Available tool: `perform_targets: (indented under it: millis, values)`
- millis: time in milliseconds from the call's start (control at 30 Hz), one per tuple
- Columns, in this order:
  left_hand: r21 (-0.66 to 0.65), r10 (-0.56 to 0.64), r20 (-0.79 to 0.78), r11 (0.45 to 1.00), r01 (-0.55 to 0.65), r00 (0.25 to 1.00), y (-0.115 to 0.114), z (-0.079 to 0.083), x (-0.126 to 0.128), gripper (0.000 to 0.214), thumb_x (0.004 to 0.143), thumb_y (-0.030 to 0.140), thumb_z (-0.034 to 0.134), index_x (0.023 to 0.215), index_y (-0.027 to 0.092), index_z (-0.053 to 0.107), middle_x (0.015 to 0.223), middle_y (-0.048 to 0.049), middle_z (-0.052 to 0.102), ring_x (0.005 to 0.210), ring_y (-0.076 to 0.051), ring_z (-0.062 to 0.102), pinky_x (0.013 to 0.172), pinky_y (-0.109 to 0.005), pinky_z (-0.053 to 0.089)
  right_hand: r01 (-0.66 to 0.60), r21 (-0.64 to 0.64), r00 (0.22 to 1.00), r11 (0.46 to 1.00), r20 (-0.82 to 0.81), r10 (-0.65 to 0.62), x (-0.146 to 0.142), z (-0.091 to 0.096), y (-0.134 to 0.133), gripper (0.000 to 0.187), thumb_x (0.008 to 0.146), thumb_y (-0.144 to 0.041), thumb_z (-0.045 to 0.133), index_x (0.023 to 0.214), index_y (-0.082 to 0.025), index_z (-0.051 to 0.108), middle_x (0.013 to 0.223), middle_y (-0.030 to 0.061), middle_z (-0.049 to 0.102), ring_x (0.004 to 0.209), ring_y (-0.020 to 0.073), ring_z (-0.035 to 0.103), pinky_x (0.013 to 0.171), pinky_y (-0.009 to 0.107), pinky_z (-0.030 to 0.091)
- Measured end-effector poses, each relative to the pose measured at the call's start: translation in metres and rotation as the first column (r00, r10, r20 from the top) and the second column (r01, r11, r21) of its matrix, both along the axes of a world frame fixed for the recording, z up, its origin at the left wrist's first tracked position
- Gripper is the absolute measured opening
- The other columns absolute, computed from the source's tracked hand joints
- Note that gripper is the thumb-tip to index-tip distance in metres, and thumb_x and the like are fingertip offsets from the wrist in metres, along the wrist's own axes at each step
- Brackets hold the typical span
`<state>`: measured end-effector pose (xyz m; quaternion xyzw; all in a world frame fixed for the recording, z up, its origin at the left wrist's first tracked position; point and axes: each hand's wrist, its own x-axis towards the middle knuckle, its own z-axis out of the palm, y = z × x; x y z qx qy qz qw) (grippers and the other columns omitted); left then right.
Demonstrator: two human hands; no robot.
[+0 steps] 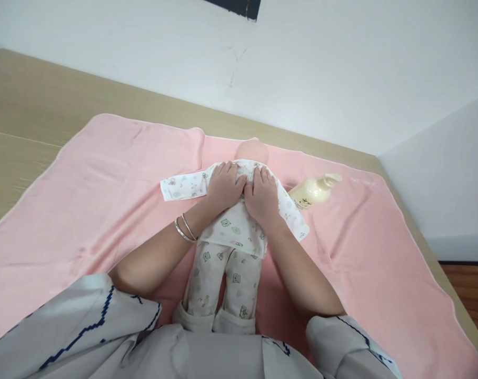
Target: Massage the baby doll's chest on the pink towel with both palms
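Observation:
A baby doll (252, 150) lies on a pink cloth, its head toward the wall and its legs toward me. It wears a white printed top (233, 229) and matching trousers (239, 281) with turned-up cuffs. Flat on the upper part of the top rests my left hand (225, 185), fingers stretched out. My right hand (262, 195) lies beside it in the same way, the thumbs close together over the middle. Neither hand grips anything that I can see. One sleeve (181, 187) spreads out to the left; the other slants down to the right.
Just right of the doll, a cream pump bottle (316, 190) lies on its side. The pink cloth (144, 158) covers much of the tan table (37, 84). A white wall (321, 79) rises behind the table's far edge.

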<state>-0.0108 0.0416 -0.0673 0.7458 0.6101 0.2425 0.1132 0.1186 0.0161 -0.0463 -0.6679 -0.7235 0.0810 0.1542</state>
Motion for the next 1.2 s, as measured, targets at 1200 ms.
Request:
perform_targets:
  millis: [1200]
  values:
    - [0.0, -0.082, -0.074, 0.997, 0.082, 0.994, -0.03, 0.015, 0.011, 0.052, 0.105, 0.022, 0.03, 0.147, 0.001, 0.052, 0.158, -0.0305, 0.053, 0.153, -0.039, 0.044, 0.121, -0.06, 0.041, -0.033, -0.056, 0.999, 0.998, 0.04, 0.035, 0.02, 0.008, 0.012, 0.066, 0.106, -0.029, 0.027, 0.16, 0.007, 0.039, 0.171, 0.0277, 0.04, 0.163, 0.0355, 0.035, 0.134, 0.054, 0.027]
